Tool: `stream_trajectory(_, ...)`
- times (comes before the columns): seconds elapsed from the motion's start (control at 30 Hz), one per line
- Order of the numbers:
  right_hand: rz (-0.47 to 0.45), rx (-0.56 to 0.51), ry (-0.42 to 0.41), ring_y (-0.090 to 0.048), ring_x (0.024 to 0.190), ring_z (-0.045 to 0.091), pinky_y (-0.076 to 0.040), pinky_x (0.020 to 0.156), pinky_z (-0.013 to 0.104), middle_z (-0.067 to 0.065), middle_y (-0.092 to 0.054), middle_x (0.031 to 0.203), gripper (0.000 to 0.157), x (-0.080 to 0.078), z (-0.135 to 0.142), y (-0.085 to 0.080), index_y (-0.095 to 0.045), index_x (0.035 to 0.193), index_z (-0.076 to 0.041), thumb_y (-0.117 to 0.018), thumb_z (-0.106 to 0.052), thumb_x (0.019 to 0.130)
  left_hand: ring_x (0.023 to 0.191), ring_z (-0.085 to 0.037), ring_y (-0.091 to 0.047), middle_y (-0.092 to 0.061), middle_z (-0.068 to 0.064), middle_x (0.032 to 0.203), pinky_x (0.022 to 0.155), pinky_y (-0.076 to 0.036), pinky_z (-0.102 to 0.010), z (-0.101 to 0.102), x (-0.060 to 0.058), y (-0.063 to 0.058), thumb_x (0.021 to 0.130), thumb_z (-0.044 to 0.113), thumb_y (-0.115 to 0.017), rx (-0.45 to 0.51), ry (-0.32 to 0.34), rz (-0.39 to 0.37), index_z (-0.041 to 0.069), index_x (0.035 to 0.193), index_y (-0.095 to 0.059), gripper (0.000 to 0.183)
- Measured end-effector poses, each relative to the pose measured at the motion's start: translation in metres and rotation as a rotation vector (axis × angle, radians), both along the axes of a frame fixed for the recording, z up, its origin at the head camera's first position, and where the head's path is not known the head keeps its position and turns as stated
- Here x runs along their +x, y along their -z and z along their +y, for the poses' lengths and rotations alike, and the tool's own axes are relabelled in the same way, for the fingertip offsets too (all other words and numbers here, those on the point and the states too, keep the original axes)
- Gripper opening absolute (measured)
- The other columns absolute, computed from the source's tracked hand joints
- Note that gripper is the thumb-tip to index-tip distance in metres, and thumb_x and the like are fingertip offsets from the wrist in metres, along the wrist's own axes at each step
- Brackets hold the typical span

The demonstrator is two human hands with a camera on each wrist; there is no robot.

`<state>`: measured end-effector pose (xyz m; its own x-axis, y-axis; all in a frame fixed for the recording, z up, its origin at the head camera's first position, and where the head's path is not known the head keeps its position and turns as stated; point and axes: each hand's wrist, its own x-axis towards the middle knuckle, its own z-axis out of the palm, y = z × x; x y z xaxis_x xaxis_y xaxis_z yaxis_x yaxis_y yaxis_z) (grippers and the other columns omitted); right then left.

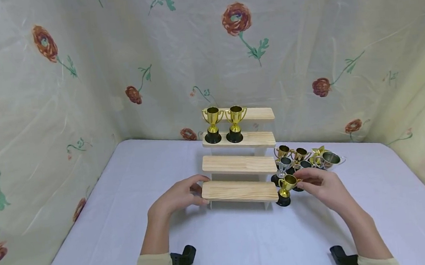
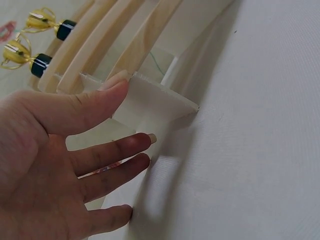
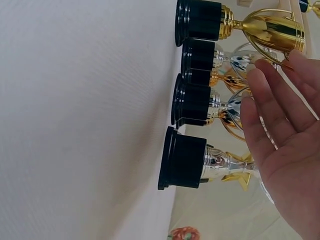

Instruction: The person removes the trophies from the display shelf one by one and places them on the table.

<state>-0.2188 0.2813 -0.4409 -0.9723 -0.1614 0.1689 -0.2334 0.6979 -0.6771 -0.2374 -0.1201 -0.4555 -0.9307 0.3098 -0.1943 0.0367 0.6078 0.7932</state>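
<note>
My right hand (image 1: 323, 188) pinches a handle of a gold trophy cup (image 1: 288, 183) at the right end of a wooden tiered stand. In the right wrist view, the trophy's black base (image 3: 198, 21) is level with the neighbouring bases at the tablecloth. At the stand's other end is my left hand (image 1: 178, 197), its thumb at the tip of the lowest wooden step (image 1: 241, 190). The left fingers (image 2: 117, 150) reach out, fairly straight, beside the white side panel (image 2: 155, 97). Two gold trophies (image 1: 212, 122) (image 1: 236, 121) stand upright together on the second-highest step (image 1: 257, 138).
Right of the stand, several more trophies crowd together, among them a silver cup (image 1: 285, 164), a gold star trophy (image 1: 318, 153) and a wide silver cup (image 1: 330, 159). A white cloth (image 1: 223, 242) covers the table. Flower-printed curtains (image 1: 188, 45) enclose the back and sides.
</note>
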Motion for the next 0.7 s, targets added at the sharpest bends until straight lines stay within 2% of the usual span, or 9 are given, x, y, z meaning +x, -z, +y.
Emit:
stream_trajectory(0.23,0.069,-0.001,-0.004,-0.059,0.089,-0.01,-0.051,0.077,0.017,0.015,-0.073,0.112,0.029,0.003,-0.001,-0.005,-0.067,0.121,-0.004,-0.066,-0.017,0.095,0.103,-0.02,-0.059,-0.066,-0.001,0.112,0.09,-0.045,-0.046,0.0,0.001,-0.001,0.078,0.024,-0.081,0.002,0.0,-0.003,0.036,0.127,-0.061,0.055)
stream_trajectory(0.7,0.114,-0.003,-0.001,-0.058,0.091,-0.012,-0.05,0.077,0.017,0.011,-0.073,0.112,0.031,0.002,-0.006,-0.011,-0.066,0.124,-0.009,-0.066,-0.023,0.096,0.103,-0.021,-0.059,-0.066,-0.001,0.112,0.09,-0.045,-0.046,-0.001,0.002,-0.001,0.078,0.025,-0.081,0.005,0.003,0.0,0.036,0.127,-0.061,0.054)
